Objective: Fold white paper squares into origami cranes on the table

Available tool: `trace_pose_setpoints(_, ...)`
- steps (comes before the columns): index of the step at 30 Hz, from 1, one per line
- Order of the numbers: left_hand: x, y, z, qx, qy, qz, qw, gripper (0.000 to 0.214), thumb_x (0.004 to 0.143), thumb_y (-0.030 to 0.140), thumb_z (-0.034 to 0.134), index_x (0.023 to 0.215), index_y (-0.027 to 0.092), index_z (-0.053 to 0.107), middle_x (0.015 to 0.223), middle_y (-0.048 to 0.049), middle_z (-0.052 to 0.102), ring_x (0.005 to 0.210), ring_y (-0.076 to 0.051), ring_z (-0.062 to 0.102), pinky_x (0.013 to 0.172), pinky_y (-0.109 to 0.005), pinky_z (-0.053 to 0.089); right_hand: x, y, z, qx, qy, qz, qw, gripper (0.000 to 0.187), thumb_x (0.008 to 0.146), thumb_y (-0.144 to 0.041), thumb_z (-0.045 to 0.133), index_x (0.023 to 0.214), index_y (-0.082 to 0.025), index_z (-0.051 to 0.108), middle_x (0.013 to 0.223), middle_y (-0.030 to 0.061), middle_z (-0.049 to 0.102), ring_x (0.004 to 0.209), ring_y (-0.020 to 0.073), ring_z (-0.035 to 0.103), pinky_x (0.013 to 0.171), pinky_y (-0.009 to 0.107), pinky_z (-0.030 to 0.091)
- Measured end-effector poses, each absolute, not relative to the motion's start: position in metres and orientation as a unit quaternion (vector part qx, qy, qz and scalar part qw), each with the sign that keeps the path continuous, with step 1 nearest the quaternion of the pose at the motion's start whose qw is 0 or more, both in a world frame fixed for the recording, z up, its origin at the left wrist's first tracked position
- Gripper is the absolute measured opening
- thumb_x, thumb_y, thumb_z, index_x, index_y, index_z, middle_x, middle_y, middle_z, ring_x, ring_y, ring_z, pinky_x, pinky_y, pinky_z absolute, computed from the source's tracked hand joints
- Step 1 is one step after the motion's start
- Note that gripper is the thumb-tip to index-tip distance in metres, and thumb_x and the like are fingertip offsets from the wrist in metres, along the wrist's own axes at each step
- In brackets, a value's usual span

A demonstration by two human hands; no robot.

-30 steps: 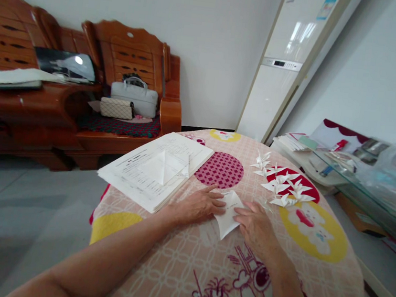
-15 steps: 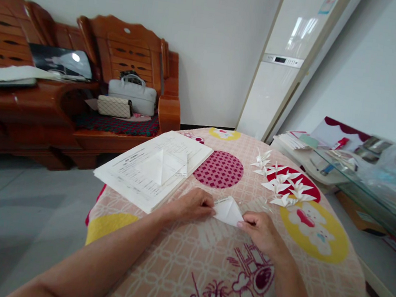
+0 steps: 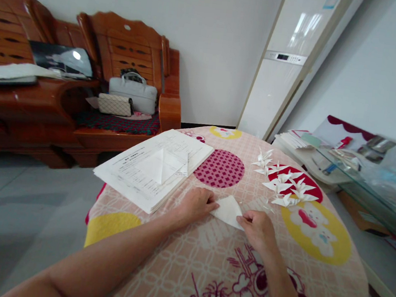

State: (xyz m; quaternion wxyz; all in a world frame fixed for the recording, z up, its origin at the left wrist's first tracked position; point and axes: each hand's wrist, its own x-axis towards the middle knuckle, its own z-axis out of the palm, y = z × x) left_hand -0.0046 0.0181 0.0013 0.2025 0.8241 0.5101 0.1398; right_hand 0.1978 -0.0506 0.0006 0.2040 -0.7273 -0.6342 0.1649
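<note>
Between my hands is a folded piece of white paper (image 3: 228, 211), roughly triangular with its point away from me, at the tablecloth. My left hand (image 3: 197, 203) is closed on its left corner. The fingers of my right hand (image 3: 256, 224) pinch its right corner. Beyond my left forearm lies a stack of printed sheets (image 3: 130, 174), with folded white paper pieces (image 3: 163, 166) on top. Several white paper cranes (image 3: 283, 185) stand grouped past my right hand, on the red and yellow patches of the cloth.
A patterned cloth covers the round table (image 3: 170, 260). To the right is a glass-topped stand (image 3: 360, 183) with papers and a plastic bag (image 3: 395, 160). Wooden chairs (image 3: 131, 48) holding bags stand at the back left; a tall white air conditioner (image 3: 273, 90) is behind the table.
The paper now shows a plain, smooth face; the printed edge and crease visible before are out of sight. Both hands stay at its corners, with the right one shifted slightly.
</note>
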Motion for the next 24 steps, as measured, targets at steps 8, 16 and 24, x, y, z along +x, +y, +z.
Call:
trace_pose_setpoints(8, -0.0008, 0.0137, 0.0097, 0.808, 0.545, 0.115, 0.191, 0.020, 0.079, 0.034, 0.060, 0.073, 0.018, 0.070, 0.072, -0.0056, 0.069, 0.069, -0.019, 0.061, 0.062, -0.027, 0.040, 0.1927, -0.0519, 0.0067, -0.771, -0.602, 0.124, 0.164, 0.023, 0.079, -0.033, 0.060, 0.062, -0.021, 0.070, 0.062, 0.0042, 0.068, 0.060, 0.0173, 0.059, 0.054, 0.026, 0.031)
trace_pose_setpoints(16, -0.0013, 0.0163, 0.0067, 0.813, 0.544, 0.112, 0.175, 0.021, 0.080, 0.036, 0.061, 0.075, 0.019, 0.071, 0.074, -0.0064, 0.069, 0.073, -0.022, 0.063, 0.065, -0.029, 0.042, 0.1941, -0.0491, 0.0075, -0.767, -0.614, 0.117, 0.147, 0.026, 0.082, -0.036, 0.056, 0.065, -0.021, 0.069, 0.066, 0.0050, 0.069, 0.064, 0.0184, 0.060, 0.054, 0.027, 0.030)
trace_pose_setpoints(24, -0.0005, 0.0205, 0.0052, 0.816, 0.544, 0.108, 0.165, 0.024, 0.081, 0.039, 0.059, 0.077, 0.018, 0.071, 0.076, -0.0073, 0.070, 0.076, -0.022, 0.064, 0.066, -0.030, 0.043, 0.1928, -0.0465, 0.0079, -0.771, -0.612, 0.109, 0.138, 0.026, 0.083, -0.036, 0.055, 0.069, -0.020, 0.070, 0.070, 0.0059, 0.071, 0.068, 0.0189, 0.062, 0.055, 0.026, 0.030)
